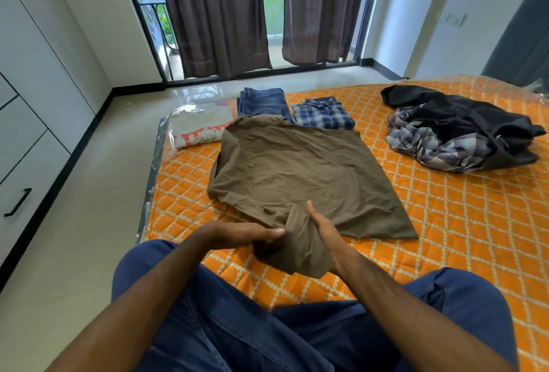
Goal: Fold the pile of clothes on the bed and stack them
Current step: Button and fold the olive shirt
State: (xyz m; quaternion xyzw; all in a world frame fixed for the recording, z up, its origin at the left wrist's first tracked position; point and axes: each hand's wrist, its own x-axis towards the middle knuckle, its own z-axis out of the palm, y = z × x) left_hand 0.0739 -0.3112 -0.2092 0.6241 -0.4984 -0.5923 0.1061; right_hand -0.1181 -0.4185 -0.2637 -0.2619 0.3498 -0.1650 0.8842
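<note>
On the orange bed, three clothes lie folded: jeans, a blue plaid shirt and a grey T-shirt; the left hand pinches the brown shirt, the right hand rests flat on it, and the dark pile waits.

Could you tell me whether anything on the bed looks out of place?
Only the unfolded heap at the right, crumpled beside three folded garments. The brown shirt lies spread, still wrinkled.
</note>
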